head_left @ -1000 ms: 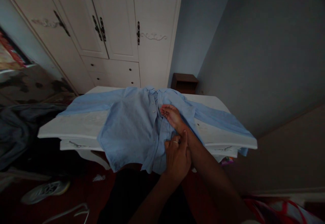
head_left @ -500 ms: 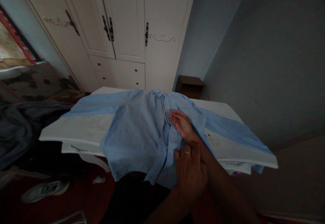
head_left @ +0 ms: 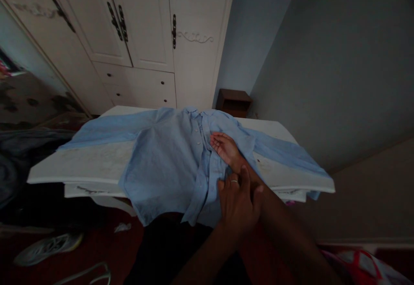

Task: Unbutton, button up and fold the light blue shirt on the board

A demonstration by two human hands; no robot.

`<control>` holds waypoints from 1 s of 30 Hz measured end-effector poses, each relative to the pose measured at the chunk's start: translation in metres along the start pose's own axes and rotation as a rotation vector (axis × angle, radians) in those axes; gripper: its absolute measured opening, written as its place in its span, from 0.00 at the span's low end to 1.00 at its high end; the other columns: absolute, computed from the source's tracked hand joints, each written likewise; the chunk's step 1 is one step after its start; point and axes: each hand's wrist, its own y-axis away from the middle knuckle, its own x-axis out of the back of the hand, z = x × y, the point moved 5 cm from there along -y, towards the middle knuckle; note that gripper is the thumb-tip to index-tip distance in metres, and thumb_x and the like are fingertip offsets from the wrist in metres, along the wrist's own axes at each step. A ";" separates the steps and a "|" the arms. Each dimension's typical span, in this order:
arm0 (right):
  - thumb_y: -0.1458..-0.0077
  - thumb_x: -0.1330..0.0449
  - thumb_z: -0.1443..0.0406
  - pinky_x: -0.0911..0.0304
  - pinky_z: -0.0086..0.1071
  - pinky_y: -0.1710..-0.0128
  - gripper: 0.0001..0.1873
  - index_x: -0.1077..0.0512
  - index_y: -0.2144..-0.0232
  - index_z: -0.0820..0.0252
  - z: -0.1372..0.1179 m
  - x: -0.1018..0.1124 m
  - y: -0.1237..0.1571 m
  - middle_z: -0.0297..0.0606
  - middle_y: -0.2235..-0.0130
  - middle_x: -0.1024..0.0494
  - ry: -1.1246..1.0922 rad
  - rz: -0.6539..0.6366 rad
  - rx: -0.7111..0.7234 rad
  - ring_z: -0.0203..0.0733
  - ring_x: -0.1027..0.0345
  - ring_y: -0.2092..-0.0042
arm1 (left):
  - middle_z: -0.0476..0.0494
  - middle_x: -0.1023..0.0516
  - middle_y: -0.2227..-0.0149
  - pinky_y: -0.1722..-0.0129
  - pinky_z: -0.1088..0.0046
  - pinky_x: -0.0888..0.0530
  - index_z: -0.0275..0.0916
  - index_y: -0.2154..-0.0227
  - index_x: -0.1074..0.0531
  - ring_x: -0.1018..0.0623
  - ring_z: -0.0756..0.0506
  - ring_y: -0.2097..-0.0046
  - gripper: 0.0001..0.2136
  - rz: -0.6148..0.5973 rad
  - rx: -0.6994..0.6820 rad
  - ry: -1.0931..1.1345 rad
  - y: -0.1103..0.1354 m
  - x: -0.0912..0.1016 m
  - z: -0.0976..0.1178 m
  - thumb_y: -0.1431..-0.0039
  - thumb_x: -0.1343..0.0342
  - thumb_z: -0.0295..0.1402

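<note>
A light blue button-up shirt (head_left: 161, 160) lies spread on a white table, front upward, sleeves out to both sides. Its front edges are partly apart, with small buttons along one. My right hand (head_left: 225, 148) rests over this front opening, palm turned up and fingers loosely bent; no held fabric shows. Nearer to me, my left hand (head_left: 237, 203), a ring on one finger, lies across my right forearm, thumb and index finger apart. Its other fingertips are beside the shirt's lower front, and their undersides are hidden.
The white table (head_left: 87, 164) has curved edges. Behind it stand a white wardrobe (head_left: 142, 26) and a small brown cabinet (head_left: 233, 101). Dark cloth (head_left: 19, 155) is heaped at left. A shoe (head_left: 48, 248) lies on the red floor, and a red-and-white bag-like item (head_left: 359, 263) is at lower right.
The view has turned a little to the right and down. My left index finger and thumb have lifted and spread along the forearm. My right hand stays over the shirt front.
</note>
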 end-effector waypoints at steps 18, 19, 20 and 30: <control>0.55 0.39 0.76 0.29 0.25 0.65 0.08 0.27 0.72 0.60 0.001 0.003 -0.001 0.34 0.73 0.21 -0.102 -0.006 0.003 0.32 0.27 0.70 | 0.32 0.25 0.54 0.53 0.50 0.30 0.35 0.39 0.38 0.25 0.36 0.55 0.29 -0.065 0.052 -0.023 -0.008 0.009 0.006 0.36 0.56 0.50; 0.55 0.39 0.76 0.29 0.25 0.65 0.08 0.27 0.73 0.60 0.001 0.003 0.000 0.34 0.74 0.21 -0.103 -0.010 0.011 0.32 0.27 0.70 | 0.32 0.25 0.55 0.54 0.50 0.30 0.35 0.40 0.38 0.25 0.36 0.55 0.29 -0.072 0.058 -0.014 -0.006 0.009 0.006 0.36 0.55 0.50; 0.55 0.39 0.76 0.29 0.25 0.65 0.08 0.27 0.73 0.60 0.001 0.003 0.000 0.34 0.74 0.21 -0.101 -0.010 0.014 0.32 0.27 0.70 | 0.32 0.25 0.55 0.54 0.50 0.29 0.35 0.40 0.37 0.25 0.36 0.55 0.28 -0.076 0.062 -0.006 -0.004 0.010 0.006 0.36 0.55 0.49; 0.56 0.40 0.76 0.29 0.25 0.67 0.08 0.27 0.73 0.61 0.000 0.001 0.000 0.34 0.75 0.22 -0.074 0.000 0.028 0.33 0.28 0.71 | 0.36 0.24 0.56 0.56 0.53 0.28 0.36 0.43 0.33 0.25 0.37 0.55 0.23 -0.091 0.052 0.035 0.010 0.014 0.006 0.35 0.54 0.44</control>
